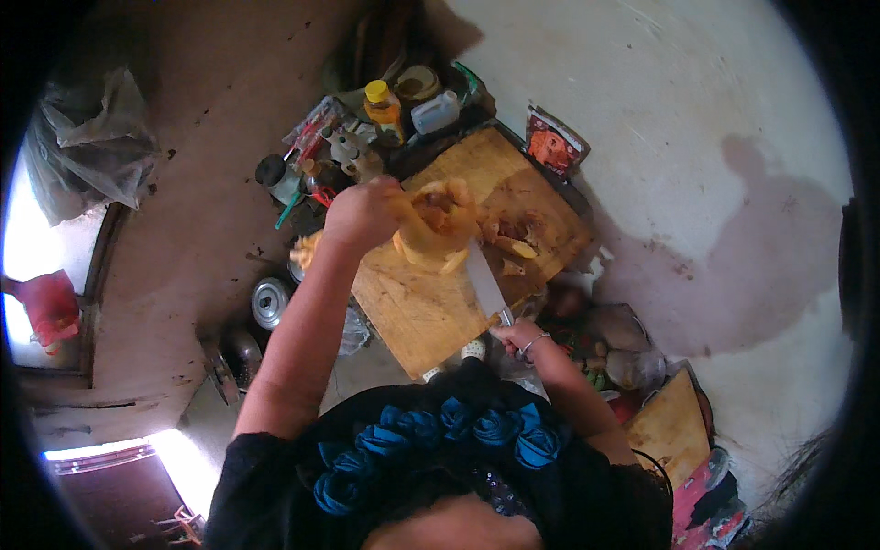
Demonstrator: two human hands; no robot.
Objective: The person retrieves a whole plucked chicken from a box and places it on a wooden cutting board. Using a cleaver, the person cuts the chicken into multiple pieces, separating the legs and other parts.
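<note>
My left hand [363, 210] grips a hollowed piece of orange squash, likely pumpkin [430, 240], and holds it above the wooden cutting board [419, 309]. Its cavity faces up toward me, and its edges are a little blurred. In my right hand [517, 337] is the handle of a wide-bladed kitchen knife [487, 283]. The blade points away from me over the board, its tip close to the squash's right side; whether they touch I cannot tell. A heap of squash pulp and peel [514, 232] lies on the board's right part.
Behind the board stand a yellow-capped bottle [383, 110], a translucent plastic jug [436, 113] and several jars. A red packet [554, 143] leans by the wall. Orange pieces [304, 249] sit left of the board, near a metal lid [270, 302]. Bagged goods [629, 344] lie to the right.
</note>
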